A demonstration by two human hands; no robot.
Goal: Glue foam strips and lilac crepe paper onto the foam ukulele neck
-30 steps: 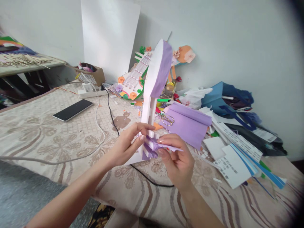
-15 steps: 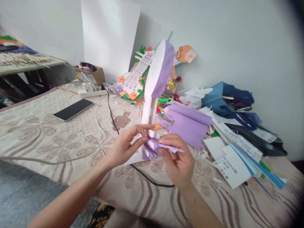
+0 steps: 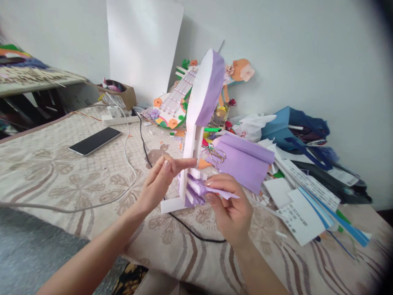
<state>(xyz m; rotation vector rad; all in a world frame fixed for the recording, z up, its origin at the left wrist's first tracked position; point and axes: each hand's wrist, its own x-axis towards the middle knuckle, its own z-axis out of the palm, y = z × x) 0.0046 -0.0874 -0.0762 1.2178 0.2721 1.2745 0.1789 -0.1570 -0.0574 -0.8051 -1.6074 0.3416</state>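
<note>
A tall white foam-board model with a purple-covered curved top stands upright on the patterned cloth. My right hand pinches a strip of purple crepe paper against the model's lower steps. My left hand is beside the white upright, its forefinger stretched out and touching the stem, the other fingers loosely apart. A folded sheet of purple crepe paper lies just behind, with small scissors on its left edge.
A black phone lies at the left, near a white power strip and its cables. A paper guitar craft leans at the wall. Papers, a blue bag and a cardboard box crowd the back and right.
My left hand has lifted off the purple strip and drawn back a little, its forefinger now pointing at the white stem. The right hand keeps its pinch.
</note>
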